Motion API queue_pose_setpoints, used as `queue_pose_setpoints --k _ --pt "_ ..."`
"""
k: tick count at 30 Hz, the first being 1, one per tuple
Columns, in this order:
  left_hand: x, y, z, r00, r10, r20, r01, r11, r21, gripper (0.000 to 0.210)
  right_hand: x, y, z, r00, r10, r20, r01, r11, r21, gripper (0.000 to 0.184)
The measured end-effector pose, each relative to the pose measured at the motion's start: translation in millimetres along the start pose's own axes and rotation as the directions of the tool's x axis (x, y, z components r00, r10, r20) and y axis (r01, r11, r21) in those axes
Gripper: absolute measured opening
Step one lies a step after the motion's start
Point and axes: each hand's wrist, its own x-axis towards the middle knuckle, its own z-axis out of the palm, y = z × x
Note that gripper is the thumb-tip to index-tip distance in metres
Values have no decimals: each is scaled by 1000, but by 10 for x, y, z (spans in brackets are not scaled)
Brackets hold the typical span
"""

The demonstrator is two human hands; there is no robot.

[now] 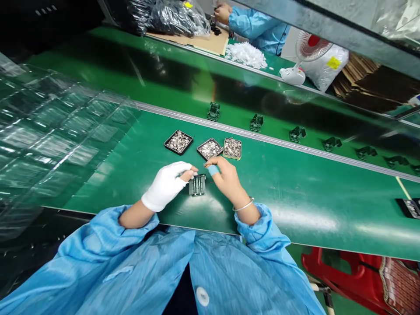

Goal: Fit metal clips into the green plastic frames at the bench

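My left hand [168, 183], in a white glove with bare fingertips, grips the upper left edge of a dark green slotted plastic part [197, 186] on the table. My right hand [226, 177] is bare, with a light blue wrap on one finger and a bangle at the wrist. Its thumb and forefinger pinch a small metal piece [205, 165] just above and right of the slotted part. Past my hands lie small trays of shiny metal bits: a left tray [179, 152], a middle tray [199, 150] and a right tray [240, 151].
Several dark plastic parts [257, 122] stand in a row on the green strip beyond the metal rail [183, 117]. Clear plastic trays [59, 135] are stacked at left. Across the bench a co-worker's sleeve [252, 26] shows near a fan [295, 74]. A red stool [344, 280] is at lower right.
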Motion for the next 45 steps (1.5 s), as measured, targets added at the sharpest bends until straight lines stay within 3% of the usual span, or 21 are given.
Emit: queue_pose_setpoints --k 4,8,13,15,18,21,24,26,29,32,35,45 --pt "18 96 63 997 -51 -49 47 996 -73 37 -127 -160 223 991 -2 -136 12 997 75 12" --pt "24 99 47 985 -168 -44 153 959 -237 38 -169 -147 359 987 97 -131 -69 975 210 10" --pt "49 106 6 947 -167 276 279 851 -444 31 -164 -136 361 991 105 -83 -82 965 247 8" --pt "52 114 2 927 -145 347 302 836 -458 28 -157 -134 341 996 72 -51 -55 960 275 9" --pt "40 114 1 935 -171 310 297 856 -423 28 -154 -137 307 998 69 -13 -64 971 231 10" --pt "13 94 0 982 -169 80 183 955 -231 26 -158 -146 277 995 96 20 -98 977 189 19" --pt "-22 49 5 994 -21 -104 28 997 68 26 -156 -142 254 995 95 27 -98 987 125 16" --pt "-46 -3 19 994 52 -99 -39 990 132 26 -150 -122 240 997 73 12 -73 995 64 11" --pt "-67 -131 60 997 14 -79 -13 1000 13 26 -144 -60 226 998 67 14 -66 998 -22 10" --pt "-67 -290 127 994 -81 77 92 985 -144 34 -153 21 247 993 101 60 -94 989 -111 9" --pt "-65 -398 196 969 -128 212 171 965 -197 33 -174 80 303 988 121 94 -105 982 -154 10" --pt "-52 -389 225 967 -135 214 189 947 -258 33 -184 128 383 991 129 40 -124 986 -110 7"
